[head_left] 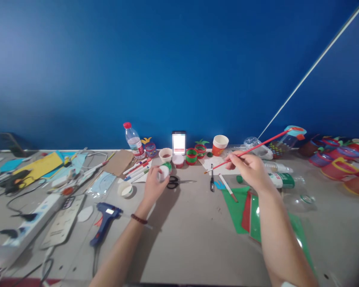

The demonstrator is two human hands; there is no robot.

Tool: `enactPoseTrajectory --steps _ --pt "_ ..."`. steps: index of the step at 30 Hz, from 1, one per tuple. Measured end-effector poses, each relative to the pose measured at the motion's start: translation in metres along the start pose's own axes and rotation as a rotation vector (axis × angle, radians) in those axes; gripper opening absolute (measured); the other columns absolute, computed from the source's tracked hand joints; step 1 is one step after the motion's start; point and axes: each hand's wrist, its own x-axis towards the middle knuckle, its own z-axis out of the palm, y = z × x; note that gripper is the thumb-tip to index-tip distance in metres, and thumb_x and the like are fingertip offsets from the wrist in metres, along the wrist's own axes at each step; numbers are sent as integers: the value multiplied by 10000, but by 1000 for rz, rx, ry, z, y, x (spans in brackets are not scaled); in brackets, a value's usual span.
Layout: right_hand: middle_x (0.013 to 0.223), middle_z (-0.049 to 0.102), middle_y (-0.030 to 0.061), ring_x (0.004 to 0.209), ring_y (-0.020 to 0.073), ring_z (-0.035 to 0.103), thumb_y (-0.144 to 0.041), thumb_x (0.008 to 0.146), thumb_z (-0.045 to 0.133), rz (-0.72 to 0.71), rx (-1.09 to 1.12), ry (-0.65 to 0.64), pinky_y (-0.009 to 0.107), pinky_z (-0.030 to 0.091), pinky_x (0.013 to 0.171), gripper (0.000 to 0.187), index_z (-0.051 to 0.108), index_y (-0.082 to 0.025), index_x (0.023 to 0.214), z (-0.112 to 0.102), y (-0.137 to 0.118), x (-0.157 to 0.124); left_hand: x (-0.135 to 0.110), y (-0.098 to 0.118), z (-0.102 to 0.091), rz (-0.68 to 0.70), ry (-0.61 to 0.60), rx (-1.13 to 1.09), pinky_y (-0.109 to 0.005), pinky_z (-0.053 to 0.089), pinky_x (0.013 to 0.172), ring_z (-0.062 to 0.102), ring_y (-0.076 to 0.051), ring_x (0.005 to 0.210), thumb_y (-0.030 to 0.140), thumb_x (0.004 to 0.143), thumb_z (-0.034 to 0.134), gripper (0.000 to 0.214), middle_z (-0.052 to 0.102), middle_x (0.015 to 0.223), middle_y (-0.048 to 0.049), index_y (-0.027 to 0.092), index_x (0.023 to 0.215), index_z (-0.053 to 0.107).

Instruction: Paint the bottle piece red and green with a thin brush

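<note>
My left hand point(154, 182) is closed around a small round white container point(164, 173), thumb and fingers at its sides. Just behind it a green rim point(168, 164) shows; whether the two are one piece I cannot tell. My right hand point(247, 169) grips a long red paintbrush point(259, 144) slantwise, its bristle tip pointing down and left above the table. Black scissors point(174, 182) lie just right of my left hand. A black craft knife point(212, 181) and a white marker point(227, 186) lie below the brush tip.
Behind my hands stand a bottle point(134, 141), paper cups point(220, 144), a bright phone point(178, 143) and green-red rings point(191, 156). A blue glue gun point(105, 221) and power strip point(30, 227) lie left. Green sheets point(236, 209) and plastic bottles point(283, 180) are at right.
</note>
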Motion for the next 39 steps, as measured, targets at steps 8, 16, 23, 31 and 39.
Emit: enactPoseTrajectory --steps 8,16,23,31,39 --pt "692 701 47 697 192 681 -553 877 604 8 2 1 320 570 705 384 701 -186 824 0 3 2 9 -10 12 -8 -26 161 -402 525 883 619 -268 1039 363 837 656 269 603 1129 -88 220 1033 540" --pt "698 705 54 701 195 685 -558 879 602 10 13 8 325 580 703 393 700 -182 819 -1 4 2 20 -19 27 81 -43 327 -385 539 868 641 -274 1032 298 847 665 258 602 1194 -113 196 1069 580" --pt "710 708 55 717 199 688 -554 885 596 17 3 2 331 580 714 393 704 -180 834 -1 6 2 23 -14 30 102 -125 450 -401 514 885 616 -298 1072 250 887 620 294 584 1228 -145 201 1177 613" --pt "712 717 55 702 203 697 -563 888 587 13 -30 -5 332 570 702 405 708 -179 843 -1 10 4 30 -7 28 83 -229 556 -384 520 805 609 -293 998 249 853 668 356 579 1180 -137 235 1206 628" --pt "728 715 58 719 204 692 -541 891 591 46 -27 -26 344 559 728 386 703 -175 841 -3 7 2 33 -19 26 61 -241 523 -385 555 789 649 -302 1015 261 851 664 359 571 1288 -135 241 1210 661"
